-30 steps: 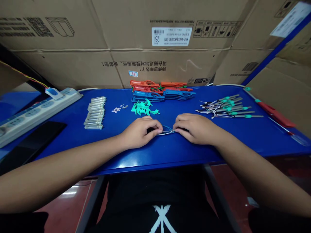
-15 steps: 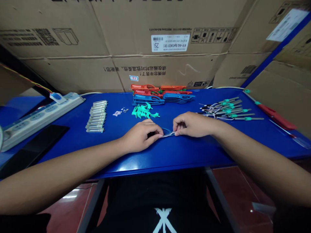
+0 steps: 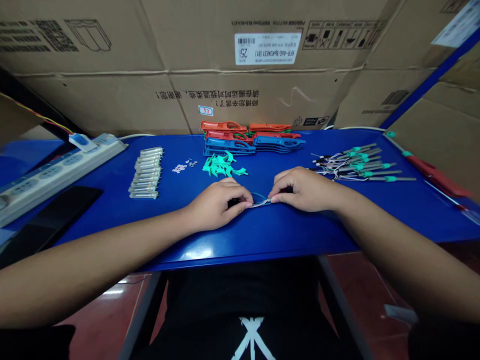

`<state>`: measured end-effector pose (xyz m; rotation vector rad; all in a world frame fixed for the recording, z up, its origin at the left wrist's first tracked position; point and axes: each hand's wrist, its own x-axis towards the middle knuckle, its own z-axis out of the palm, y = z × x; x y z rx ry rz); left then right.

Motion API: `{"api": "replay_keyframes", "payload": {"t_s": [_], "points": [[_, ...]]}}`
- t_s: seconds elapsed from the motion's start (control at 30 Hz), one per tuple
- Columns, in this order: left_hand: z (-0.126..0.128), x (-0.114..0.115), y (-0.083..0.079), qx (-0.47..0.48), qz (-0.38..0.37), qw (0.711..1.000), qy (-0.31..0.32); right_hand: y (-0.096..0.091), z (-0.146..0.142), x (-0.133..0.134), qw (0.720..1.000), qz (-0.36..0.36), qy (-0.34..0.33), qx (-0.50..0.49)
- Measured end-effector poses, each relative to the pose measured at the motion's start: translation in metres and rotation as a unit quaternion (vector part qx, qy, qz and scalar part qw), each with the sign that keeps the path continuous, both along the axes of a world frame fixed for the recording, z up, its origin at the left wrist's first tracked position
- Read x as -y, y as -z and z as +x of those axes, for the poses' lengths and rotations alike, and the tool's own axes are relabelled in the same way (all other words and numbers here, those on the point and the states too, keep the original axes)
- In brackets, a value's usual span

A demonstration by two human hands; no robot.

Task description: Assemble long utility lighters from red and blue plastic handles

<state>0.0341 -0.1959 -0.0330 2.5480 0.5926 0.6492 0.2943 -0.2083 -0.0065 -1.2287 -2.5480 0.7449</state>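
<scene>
Thin wires point(image 3: 260, 203), pale with a bluish loop, stretch between my hands just over the blue table. My left hand point(image 3: 221, 204) pinches their left end between thumb and fingertips. At the other end, my right hand point(image 3: 300, 189) is closed in a pinch on the same wires; what lies inside its fingertips is hidden. Beyond my left hand is a pile of green plastic pieces point(image 3: 224, 165). Blue plastic casings point(image 3: 277, 144) lie stacked behind it, with red and orange casings point(image 3: 227, 126) further back.
Clear tubes point(image 3: 146, 172) lie in a column at the left, near small white parts point(image 3: 180, 168). A power strip point(image 3: 56, 170) and a black phone-like slab point(image 3: 48, 220) are at far left. Grey rods with green collars point(image 3: 362, 162) and a red-handled soldering iron point(image 3: 435, 172) lie right. Cardboard point(image 3: 123, 105) stands behind.
The camera view has shifted slightly. My right hand's fingers have closed a little more around the wire end, while my left hand keeps its pinch.
</scene>
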Motion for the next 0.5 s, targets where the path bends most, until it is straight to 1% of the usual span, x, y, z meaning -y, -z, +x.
{"api": "replay_keyframes", "payload": {"t_s": [0.1, 0.23, 0.5], "points": [[-0.0002, -0.0007, 0.0014, -0.001, 0.000, 1.000, 0.005, 0.0006, -0.0013, 0.0008, 1.000, 0.011, -0.005, -0.005], [0.0004, -0.0015, 0.0028, 0.001, 0.001, 1.000, -0.005, 0.0019, -0.0027, 0.0006, 1.000, 0.026, -0.004, 0.005], [0.0014, -0.0023, 0.0026, 0.002, 0.013, 1.000, 0.000, 0.0043, -0.0030, 0.0001, 0.999, 0.037, 0.003, 0.012]]}}
